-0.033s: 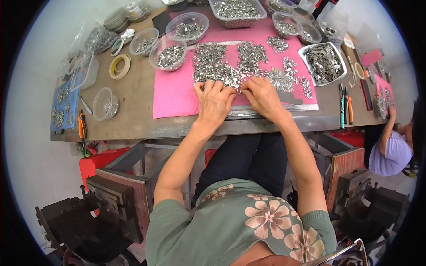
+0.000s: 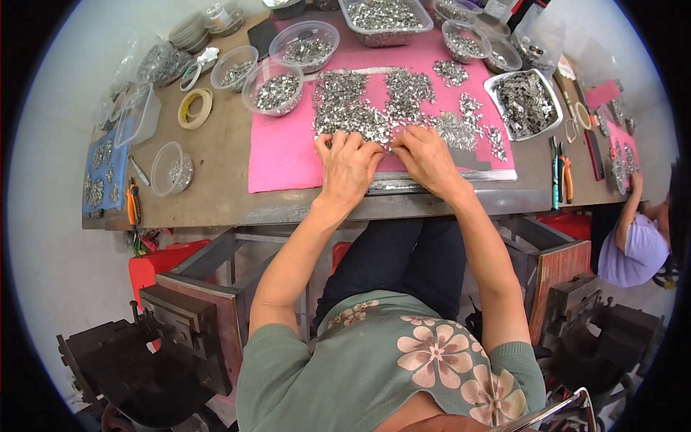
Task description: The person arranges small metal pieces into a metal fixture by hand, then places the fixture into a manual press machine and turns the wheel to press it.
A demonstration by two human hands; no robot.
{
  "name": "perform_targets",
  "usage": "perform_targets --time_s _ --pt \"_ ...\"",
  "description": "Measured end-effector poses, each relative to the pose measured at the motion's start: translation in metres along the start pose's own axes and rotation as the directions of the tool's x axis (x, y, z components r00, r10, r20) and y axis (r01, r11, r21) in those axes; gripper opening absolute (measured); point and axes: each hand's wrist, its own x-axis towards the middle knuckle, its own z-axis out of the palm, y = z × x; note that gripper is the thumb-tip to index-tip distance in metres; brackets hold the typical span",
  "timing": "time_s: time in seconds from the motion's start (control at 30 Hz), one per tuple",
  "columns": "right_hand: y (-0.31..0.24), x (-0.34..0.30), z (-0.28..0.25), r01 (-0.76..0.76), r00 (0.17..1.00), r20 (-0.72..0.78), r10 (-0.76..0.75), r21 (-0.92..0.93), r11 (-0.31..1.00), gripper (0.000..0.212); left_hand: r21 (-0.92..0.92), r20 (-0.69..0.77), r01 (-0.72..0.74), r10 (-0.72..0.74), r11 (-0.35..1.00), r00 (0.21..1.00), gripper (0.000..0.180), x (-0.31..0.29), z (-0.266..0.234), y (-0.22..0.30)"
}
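Note:
My left hand (image 2: 345, 165) and my right hand (image 2: 427, 158) meet over the near part of a pink mat (image 2: 282, 163). Thumb and fingers of each are pinched together at the fingertips. Whatever small piece sits between them is too tiny to make out. Just beyond the fingers spreads a heap of small shiny metal parts (image 2: 350, 109). A second heap (image 2: 409, 92) lies to its right, and thin pin-like metal pieces (image 2: 453, 131) lie beyond my right hand. Along the mat's near edge, below my hands, runs a metal bar (image 2: 396, 184).
Clear tubs of metal parts (image 2: 273, 92) stand behind the mat at left, with a larger tub (image 2: 384, 16) at the back. A white tray (image 2: 553, 124) sits right, near orange-handled pliers (image 2: 567, 180). A tape roll (image 2: 195, 109) lies left. Another person (image 2: 632, 245) works at far right.

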Motion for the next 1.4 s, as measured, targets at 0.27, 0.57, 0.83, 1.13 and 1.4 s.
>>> perform_targets --time_s 0.27,0.57,0.83,1.13,1.4 --pt "-0.001 0.001 0.008 -0.017 0.997 0.078 0.023 -0.074 0.997 0.007 -0.135 0.057 0.028 -0.021 0.990 0.998 0.007 0.003 -0.002 0.004" --pt "0.001 -0.009 -0.012 -0.090 0.986 0.146 0.083 0.044 0.995 0.006 -0.480 0.127 0.130 -0.078 0.868 0.989 0.008 -0.023 -0.022 0.025" --pt "0.004 -0.022 -0.012 -0.065 0.988 0.147 0.054 0.071 0.995 0.006 -0.482 0.057 0.033 -0.006 0.876 0.998 0.015 -0.031 -0.013 0.032" --pt "0.005 -0.014 -0.011 -0.065 0.995 0.074 0.059 0.080 0.995 0.007 -0.289 0.009 -0.077 0.083 0.954 0.997 0.018 -0.024 -0.017 0.041" --pt "0.001 -0.020 -0.016 -0.108 0.989 0.102 0.103 0.045 0.993 0.008 -0.306 -0.001 -0.096 0.100 0.947 0.995 0.020 -0.025 -0.018 0.042"
